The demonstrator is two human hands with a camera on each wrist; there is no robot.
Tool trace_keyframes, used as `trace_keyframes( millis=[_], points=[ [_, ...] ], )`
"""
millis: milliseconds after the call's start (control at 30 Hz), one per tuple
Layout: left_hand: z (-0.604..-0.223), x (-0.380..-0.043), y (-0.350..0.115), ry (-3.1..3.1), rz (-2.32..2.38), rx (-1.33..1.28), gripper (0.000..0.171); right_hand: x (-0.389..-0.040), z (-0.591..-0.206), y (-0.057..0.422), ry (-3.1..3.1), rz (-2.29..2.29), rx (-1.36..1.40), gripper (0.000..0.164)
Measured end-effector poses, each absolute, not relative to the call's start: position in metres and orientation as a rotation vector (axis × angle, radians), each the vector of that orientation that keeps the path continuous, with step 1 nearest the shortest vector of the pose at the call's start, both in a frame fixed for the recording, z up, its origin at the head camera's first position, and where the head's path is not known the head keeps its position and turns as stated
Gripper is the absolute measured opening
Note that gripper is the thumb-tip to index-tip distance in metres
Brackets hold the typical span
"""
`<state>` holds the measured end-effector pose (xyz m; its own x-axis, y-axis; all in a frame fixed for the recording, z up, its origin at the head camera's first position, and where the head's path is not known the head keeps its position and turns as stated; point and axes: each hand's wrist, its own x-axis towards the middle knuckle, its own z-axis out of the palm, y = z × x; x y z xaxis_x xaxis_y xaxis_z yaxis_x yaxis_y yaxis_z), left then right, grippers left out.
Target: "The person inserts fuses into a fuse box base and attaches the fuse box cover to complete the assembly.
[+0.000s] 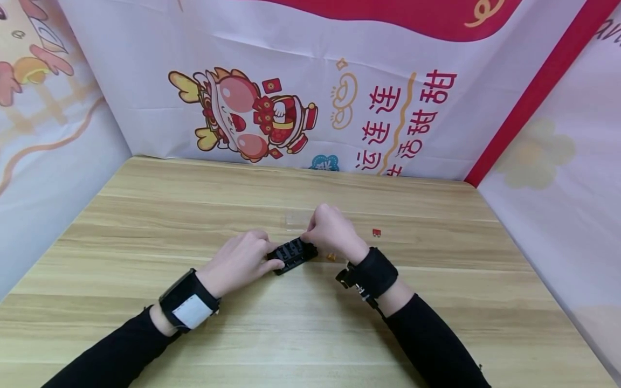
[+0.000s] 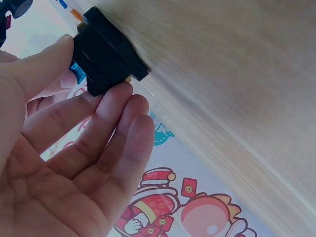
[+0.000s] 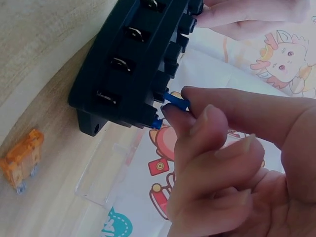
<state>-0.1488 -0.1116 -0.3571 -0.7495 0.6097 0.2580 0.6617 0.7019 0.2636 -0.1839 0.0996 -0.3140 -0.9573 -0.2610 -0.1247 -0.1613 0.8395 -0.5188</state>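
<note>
Left hand (image 1: 240,261) pinches one end of the black fuse block (image 3: 128,54) over the wooden table (image 1: 242,345); right hand (image 1: 335,231) pinches a blue fuse (image 3: 177,100) at its opposite end (orange blade fuse (image 3: 22,158) lies nearby).

- A black, close-fitting fabric left sleeve (image 1: 121,347)
- A matching black right sleeve (image 1: 432,345)
- A wide black left wristband (image 1: 176,293) with a pale rectangular panel (image 1: 193,311)
- A wide black right wristband (image 1: 378,271) with a small black fitting (image 1: 344,277) and silvery metal parts (image 1: 361,292)
</note>
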Motion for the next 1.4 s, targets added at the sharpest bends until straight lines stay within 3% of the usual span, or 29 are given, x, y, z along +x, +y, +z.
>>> trace_keyframes(
  millis=[1400],
  points=[
    [-0.3597,-0.1464,-0.1104,-2.74,-0.532,-1.037,0.026,-0.1803,-0.3201,0.0965,2.88,-0.776,-0.322,0.027]
  ],
)
